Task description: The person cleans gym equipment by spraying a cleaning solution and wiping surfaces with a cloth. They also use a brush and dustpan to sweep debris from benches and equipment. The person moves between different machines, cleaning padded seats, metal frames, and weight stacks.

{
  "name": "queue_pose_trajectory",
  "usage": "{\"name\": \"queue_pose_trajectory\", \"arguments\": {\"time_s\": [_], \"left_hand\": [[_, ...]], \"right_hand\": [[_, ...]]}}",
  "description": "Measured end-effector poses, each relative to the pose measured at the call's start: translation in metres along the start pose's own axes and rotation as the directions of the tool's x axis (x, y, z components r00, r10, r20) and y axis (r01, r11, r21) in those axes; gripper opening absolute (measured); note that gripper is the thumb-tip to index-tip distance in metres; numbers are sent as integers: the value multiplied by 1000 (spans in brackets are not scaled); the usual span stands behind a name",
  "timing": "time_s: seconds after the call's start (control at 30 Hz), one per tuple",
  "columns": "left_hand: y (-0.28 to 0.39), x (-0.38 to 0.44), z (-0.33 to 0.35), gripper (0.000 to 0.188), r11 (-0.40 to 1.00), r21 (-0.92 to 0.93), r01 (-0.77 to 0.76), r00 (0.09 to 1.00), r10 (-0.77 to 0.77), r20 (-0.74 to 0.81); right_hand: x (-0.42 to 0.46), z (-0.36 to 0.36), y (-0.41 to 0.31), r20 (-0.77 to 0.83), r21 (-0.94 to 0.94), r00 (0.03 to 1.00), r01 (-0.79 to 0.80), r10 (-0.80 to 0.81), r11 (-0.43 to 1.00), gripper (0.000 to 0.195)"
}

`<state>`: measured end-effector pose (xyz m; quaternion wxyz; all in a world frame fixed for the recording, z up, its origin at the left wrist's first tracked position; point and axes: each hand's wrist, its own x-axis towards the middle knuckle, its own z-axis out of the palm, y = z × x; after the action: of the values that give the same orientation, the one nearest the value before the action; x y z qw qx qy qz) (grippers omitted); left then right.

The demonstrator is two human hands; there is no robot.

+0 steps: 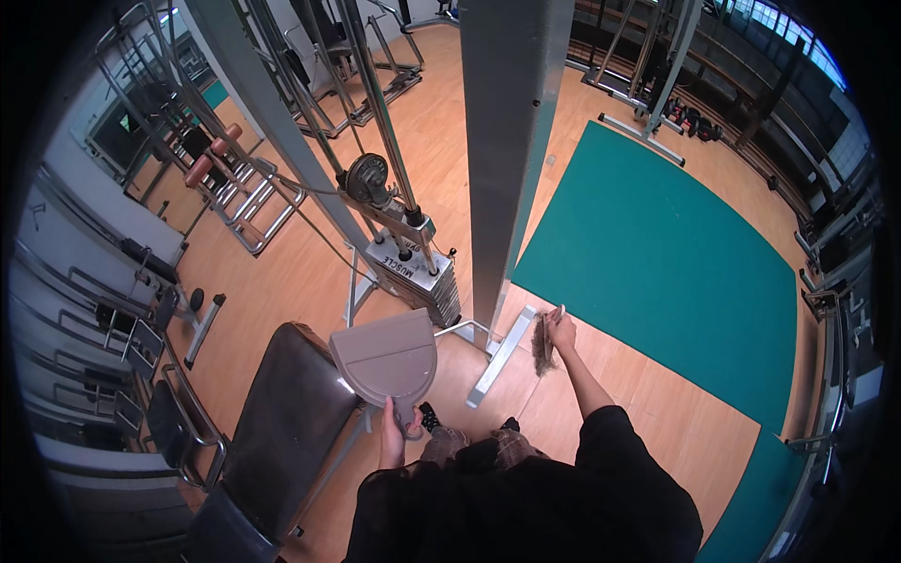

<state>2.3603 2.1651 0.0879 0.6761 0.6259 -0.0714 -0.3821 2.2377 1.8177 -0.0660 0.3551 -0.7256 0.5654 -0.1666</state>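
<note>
My left hand (395, 431) grips the handle of a grey-brown plastic dustpan (388, 357), held up beside the padded bench. The pan's straight lip points away from me, and its surface looks bare apart from small pale specks. In my right hand (561, 332) is a hand brush (543, 346) with dark, frayed bristles. It is held out to the right, by the metal foot bar (503, 355) of the cable machine and the near corner of the green mat. Whether the bristles touch the wooden floor (619, 373) I cannot tell.
A grey upright post (510, 162) and a weight stack (419, 271) stand directly ahead. At left lies a black padded bench (288, 415). A green mat (665, 260) covers the floor at right. Further left stands a chrome-framed machine (257, 204); dumbbells (693, 121) lie at the far right.
</note>
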Motion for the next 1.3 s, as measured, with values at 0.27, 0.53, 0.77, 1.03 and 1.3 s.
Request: {"name": "queue_pose_trajectory", "arguments": {"time_s": [0.27,0.53,0.77,1.03,1.3], "left_hand": [[24,19,-30,47,992,-118,-41,993,27,-119],[66,58,-81,47,987,-133,-93,991,79,-108],[85,86,-144,45,986,-126,-114,983,94,-157],[92,106,-220,48,975,-129,-183,954,144,-264],[95,87,-274,54,966,-148,-210,892,127,-434]], "right_hand": [[-80,-28,-224,120,375,468,795,-875,477,17],[-60,-34,-408,-475,-248,210,900,-855,359,8],[-97,26,-334,349,-119,644,751,-681,650,12],[-117,126,-486,305,542,327,712,-894,445,12],[-18,245,-599,-410,-195,135,953,-902,232,9]]}}
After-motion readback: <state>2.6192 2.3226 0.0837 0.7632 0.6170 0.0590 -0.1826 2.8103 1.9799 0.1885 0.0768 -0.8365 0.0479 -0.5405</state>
